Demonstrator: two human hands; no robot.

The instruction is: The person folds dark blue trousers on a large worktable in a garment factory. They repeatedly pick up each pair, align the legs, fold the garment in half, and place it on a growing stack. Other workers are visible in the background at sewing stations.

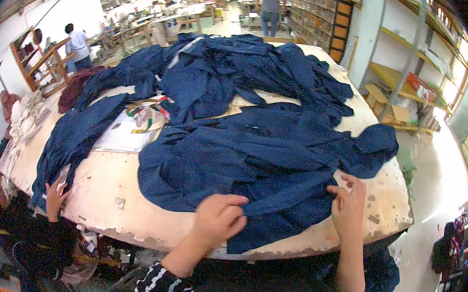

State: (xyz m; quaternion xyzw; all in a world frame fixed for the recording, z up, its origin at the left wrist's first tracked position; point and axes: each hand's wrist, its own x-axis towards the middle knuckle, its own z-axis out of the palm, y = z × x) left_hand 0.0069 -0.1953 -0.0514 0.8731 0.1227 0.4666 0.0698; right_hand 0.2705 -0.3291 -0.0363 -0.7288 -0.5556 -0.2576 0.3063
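A dark navy blue garment (pixel 232 158) lies spread and wrinkled before me on a worn, pale tabletop (pixel 126 194). One flap of it reaches the table's front edge. Over its near left side is my left hand (pixel 221 217), fingers curled and slightly blurred; whether cloth is pinched beneath them is hidden. My right hand (pixel 349 201) is at the garment's right edge, below its bunched end (pixel 377 150). The fingers there are spread and bent, with no cloth visible between them.
More navy garments (pixel 242 70) are heaped across the far side. White papers (pixel 126 134) and coiled tapes (pixel 149 115) lie left of centre. At left, a co-worker's hand (pixel 55 198) touches another navy garment (pixel 76 138). Shelves (pixel 407 83) stand at right.
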